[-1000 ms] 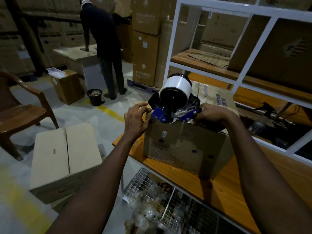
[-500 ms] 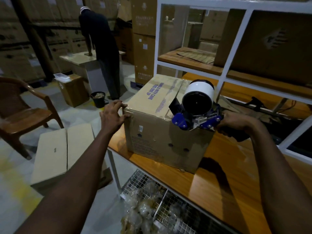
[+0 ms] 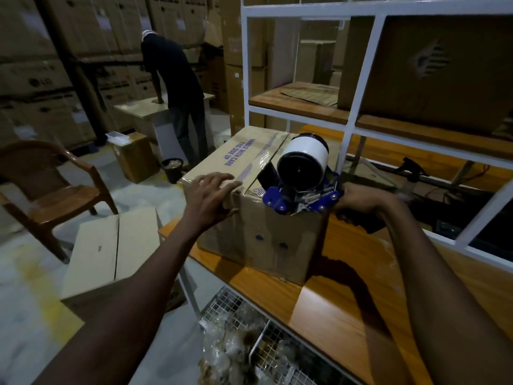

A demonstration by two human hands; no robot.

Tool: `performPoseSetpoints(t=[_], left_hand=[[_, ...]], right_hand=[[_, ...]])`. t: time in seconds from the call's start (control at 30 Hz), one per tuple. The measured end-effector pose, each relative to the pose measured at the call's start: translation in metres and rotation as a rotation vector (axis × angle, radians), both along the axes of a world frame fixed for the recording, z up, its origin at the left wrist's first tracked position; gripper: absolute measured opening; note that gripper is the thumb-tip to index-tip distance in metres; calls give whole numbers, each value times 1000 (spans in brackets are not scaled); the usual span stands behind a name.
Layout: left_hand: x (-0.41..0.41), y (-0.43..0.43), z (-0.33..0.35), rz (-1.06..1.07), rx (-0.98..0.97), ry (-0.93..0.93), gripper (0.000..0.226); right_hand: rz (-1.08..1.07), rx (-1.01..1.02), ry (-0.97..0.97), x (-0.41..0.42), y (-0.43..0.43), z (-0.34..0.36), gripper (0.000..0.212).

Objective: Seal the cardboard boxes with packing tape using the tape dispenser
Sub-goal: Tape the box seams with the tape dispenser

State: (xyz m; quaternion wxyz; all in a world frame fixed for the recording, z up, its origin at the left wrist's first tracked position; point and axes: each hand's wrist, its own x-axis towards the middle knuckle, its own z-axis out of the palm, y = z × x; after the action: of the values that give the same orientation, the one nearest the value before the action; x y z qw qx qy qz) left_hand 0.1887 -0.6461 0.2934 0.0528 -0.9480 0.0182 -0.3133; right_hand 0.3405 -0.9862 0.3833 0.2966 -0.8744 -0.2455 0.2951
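A brown cardboard box [image 3: 258, 232] printed "HANDLE WITH CARE" stands on the wooden table [image 3: 341, 298]. Shiny tape runs along its top seam. My left hand [image 3: 211, 198] lies over the box's near top corner, fingers spread and draped over the edge. My right hand [image 3: 361, 201] grips the handle of a blue tape dispenser [image 3: 301, 187] carrying a white tape roll. The dispenser's front sits at the box's near top edge, on the seam.
A second closed box [image 3: 111, 254] sits on the floor at left, next to a brown chair [image 3: 47, 190]. A person [image 3: 177, 87] bends over a far table. White shelving [image 3: 361, 79] holds cartons at right. A wire basket of plastic bags [image 3: 249, 337] sits below the table.
My left hand slid from the box's left edge onto its near top corner. The dispenser stays at the near edge of the seam, and the view shifted left.
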Motion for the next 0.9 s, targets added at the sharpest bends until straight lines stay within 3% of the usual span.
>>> performPoseSetpoints(t=[0.4,0.67,0.9], left_hand=[[12,-29,-5,-10,-87,-92,53],[11,-34,-10,7,-123,-82,54],[10,-44,-10,59,-165,-46,60]], right_hand=[[42,119,-24,0,-37,-9,7],[-57,167,-40,12,-115,-37,17],[-48,264,-3,-1,-118,-63,20]])
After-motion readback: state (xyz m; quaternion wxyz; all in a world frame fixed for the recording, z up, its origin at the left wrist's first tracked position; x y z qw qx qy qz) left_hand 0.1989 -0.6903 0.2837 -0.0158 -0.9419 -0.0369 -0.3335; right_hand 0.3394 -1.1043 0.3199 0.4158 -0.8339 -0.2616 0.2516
